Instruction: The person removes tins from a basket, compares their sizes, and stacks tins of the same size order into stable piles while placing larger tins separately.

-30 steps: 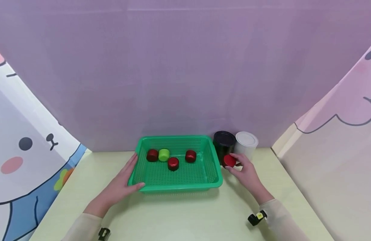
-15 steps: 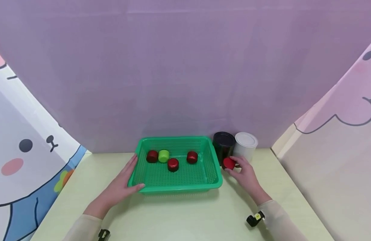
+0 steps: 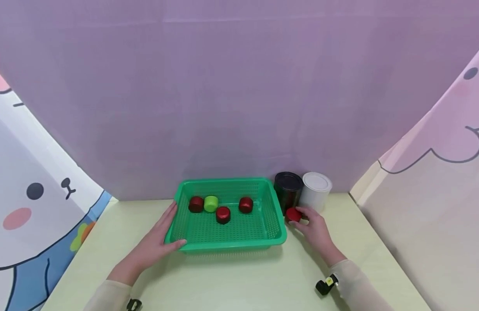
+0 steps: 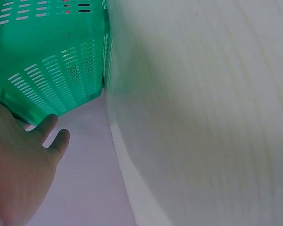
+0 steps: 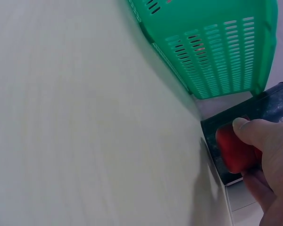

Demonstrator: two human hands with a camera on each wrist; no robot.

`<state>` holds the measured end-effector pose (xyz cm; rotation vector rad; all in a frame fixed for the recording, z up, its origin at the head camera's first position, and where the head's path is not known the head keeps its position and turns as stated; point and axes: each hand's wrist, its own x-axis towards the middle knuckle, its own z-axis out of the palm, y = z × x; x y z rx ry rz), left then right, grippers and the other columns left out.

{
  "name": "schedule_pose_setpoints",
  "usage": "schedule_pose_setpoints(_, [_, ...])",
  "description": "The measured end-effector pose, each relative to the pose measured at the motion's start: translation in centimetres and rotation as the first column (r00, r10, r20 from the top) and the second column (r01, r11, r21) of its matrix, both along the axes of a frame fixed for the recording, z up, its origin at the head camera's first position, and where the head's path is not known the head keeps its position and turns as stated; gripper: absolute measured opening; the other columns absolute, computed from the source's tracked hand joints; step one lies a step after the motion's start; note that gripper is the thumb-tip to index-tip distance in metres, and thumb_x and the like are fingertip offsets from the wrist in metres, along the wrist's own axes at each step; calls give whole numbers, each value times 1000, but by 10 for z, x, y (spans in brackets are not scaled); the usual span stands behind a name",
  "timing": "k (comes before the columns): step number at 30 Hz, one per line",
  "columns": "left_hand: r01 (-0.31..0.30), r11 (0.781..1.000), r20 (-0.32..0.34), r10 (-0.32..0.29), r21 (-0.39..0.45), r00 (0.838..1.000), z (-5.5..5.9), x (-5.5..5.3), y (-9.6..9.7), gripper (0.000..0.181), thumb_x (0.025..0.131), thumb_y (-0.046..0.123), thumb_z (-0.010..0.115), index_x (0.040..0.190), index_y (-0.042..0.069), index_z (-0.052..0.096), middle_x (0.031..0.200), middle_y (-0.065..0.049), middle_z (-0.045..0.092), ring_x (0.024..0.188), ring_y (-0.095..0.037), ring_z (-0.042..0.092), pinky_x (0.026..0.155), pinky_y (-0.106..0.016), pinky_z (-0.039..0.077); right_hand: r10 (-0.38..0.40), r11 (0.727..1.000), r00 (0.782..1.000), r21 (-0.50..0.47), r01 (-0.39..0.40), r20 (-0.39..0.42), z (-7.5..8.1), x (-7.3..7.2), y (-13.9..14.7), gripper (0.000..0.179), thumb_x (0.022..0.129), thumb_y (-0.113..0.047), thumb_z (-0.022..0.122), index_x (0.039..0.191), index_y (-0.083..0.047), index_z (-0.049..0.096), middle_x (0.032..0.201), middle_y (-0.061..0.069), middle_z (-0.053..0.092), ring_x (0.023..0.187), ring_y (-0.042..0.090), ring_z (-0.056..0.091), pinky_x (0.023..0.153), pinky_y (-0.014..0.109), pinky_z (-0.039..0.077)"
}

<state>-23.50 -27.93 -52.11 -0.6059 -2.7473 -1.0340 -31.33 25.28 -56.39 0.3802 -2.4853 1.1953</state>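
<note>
In the head view my right hand (image 3: 315,229) pinches a small red cylinder (image 3: 293,214) between thumb and fingers. It is low in front of a black can (image 3: 289,186), just right of the green basket (image 3: 228,245). The right wrist view has the thumb on the near side of the red cylinder (image 5: 236,149), with the black can behind. My left hand (image 3: 151,244) rests at the basket's left end, fingers stretched along the side and thumb on the front rim. Inside the basket are three red cylinders, one of them (image 3: 223,215) nearest the front, and a lime-green cylinder (image 3: 211,204).
A white can (image 3: 316,190) stands beside the black can, near the purple back wall (image 3: 239,99). The pale table (image 3: 231,280) extends in front of the basket. Printed cloth walls (image 3: 41,181) flank both sides.
My right hand has brought the red cylinder slightly down and to the left, closer to the table. The left hand keeps its place on the basket. The head view has tilted slightly.
</note>
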Motion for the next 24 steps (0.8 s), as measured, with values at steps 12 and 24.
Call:
schedule_pose_setpoints(12, [3, 1000, -3, -3, 9, 1000, 1, 3, 1, 108, 101, 36, 81, 178, 7, 12, 186, -16, 7, 164, -56, 17, 118, -83, 31, -1, 1000, 998, 10, 1, 56, -6, -3, -3, 50, 89, 2, 91, 134, 10, 70, 127, 24, 69, 115, 44, 74, 101, 60, 60])
schedule_pose_setpoints(24, [7, 1000, -9, -7, 10, 1000, 0, 1, 1, 108, 101, 36, 81, 178, 7, 12, 186, -16, 7, 164, -55, 17, 118, -82, 30, 5, 999, 996, -38, -2, 90, -9, -4, -1, 53, 89, 4, 90, 136, 8, 65, 132, 26, 68, 119, 47, 72, 105, 62, 58])
